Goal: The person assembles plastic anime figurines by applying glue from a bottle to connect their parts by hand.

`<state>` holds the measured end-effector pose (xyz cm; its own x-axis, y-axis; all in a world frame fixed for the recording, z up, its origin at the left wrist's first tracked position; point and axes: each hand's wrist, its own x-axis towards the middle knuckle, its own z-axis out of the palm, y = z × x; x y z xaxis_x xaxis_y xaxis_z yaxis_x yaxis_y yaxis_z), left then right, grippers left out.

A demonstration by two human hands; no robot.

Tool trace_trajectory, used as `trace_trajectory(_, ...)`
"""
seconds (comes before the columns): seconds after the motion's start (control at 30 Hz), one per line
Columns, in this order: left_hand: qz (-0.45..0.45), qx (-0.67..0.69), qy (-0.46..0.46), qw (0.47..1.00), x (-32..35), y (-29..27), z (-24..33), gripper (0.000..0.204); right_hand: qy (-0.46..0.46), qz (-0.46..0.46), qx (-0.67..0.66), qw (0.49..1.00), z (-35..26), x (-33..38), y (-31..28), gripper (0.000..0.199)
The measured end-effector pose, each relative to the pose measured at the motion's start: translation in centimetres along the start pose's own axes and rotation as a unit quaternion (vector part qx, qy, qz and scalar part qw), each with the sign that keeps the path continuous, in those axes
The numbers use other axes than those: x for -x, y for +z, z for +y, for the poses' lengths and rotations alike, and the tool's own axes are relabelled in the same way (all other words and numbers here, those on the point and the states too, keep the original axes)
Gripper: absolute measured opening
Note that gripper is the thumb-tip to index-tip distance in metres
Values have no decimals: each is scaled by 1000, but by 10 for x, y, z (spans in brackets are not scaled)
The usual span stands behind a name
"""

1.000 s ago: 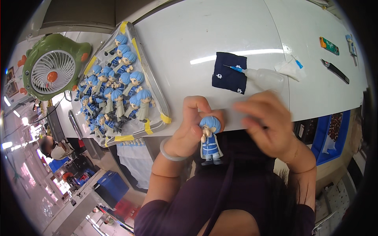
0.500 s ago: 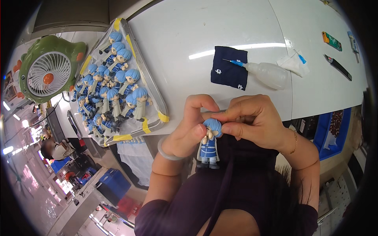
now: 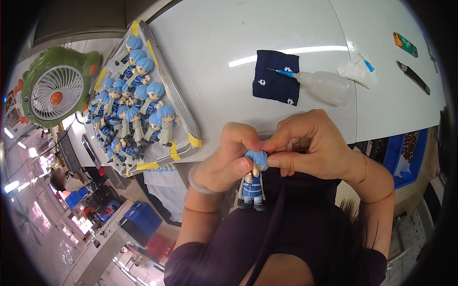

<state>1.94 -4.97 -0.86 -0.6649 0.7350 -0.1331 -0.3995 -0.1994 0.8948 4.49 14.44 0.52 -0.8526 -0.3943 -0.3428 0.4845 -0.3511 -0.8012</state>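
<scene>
Between my hands, close to my chest, hangs a small figurine (image 3: 252, 186) with blue hair, a blue outfit, a pale cape and dark shoes. My left hand (image 3: 232, 155) grips its head from the left, thumb near the face and index finger bent over the hair. On the other side my right hand (image 3: 305, 150) pinches at the hair with thumb and fingers closed. The fingertips of both hands nearly meet at the top of the head. Whether something tiny sits between the right fingertips is hidden.
A tray (image 3: 194, 128) edged with yellow tape holds several similar figurines. Left of it stands a green fan (image 3: 59, 86). On the table lie a dark cloth (image 3: 267, 66), a needle-tipped squeeze bottle (image 3: 329, 88), a white tissue (image 3: 355, 71) and a utility knife (image 3: 413, 77). Blue bins (image 3: 405, 176) sit at right.
The figurine has tilted slightly and its head has turned a little under my fingers. Both hands keep their grip. The view has shifted slightly.
</scene>
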Motion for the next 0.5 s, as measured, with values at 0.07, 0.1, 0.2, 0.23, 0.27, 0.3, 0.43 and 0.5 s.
trace_trajectory(0.07,-11,3,2,1000,0,0,-1,26,1,-4,-1,1000,-2,0,0,14)
trace_trajectory(0.1,-11,7,28,1000,-1,2,-3,24,1,-9,-2,1000,-2,-1,-1,14)
trace_trajectory(0.2,-21,27,56,998,-4,4,-2,21,13,-22,-9,1000,-1,-1,-2,14)
trace_trajectory(0.23,-29,42,59,997,-5,5,-2,20,14,-21,-10,1000,0,-2,-3,14)
trace_trajectory(0.27,-29,42,58,997,-4,2,-2,20,13,-23,-12,1000,-1,-2,-3,13)
trace_trajectory(0.3,-39,23,59,997,-2,-2,-4,20,13,-25,-13,1000,-2,-1,-3,13)
trace_trajectory(0.43,-70,4,59,996,-4,-1,-1,18,2,-29,-4,1000,0,-1,-4,12)
trace_trajectory(0.5,-69,-19,66,995,-4,-2,-1,18,22,-32,-9,999,-2,0,-4,11)
